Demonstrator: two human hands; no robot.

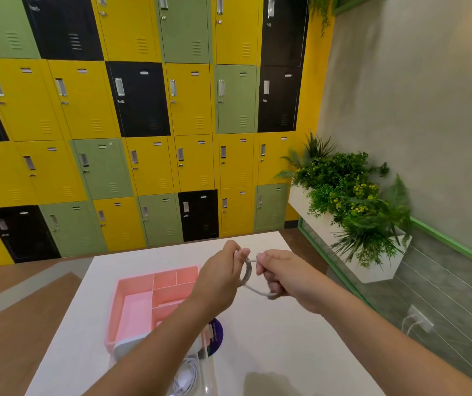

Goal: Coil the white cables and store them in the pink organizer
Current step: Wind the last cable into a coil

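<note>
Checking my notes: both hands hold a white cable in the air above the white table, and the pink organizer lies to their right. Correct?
No. The head view shows the pink organizer to the left of the hands, partly under the left forearm. The rest holds: the left hand and right hand hold the white cable above the white table.

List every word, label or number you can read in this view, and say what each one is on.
Nothing here can be read.
purple disc beside the pink organizer: white lettering, too blurred to read.
label plates on the locker doors: too small to read.
</note>
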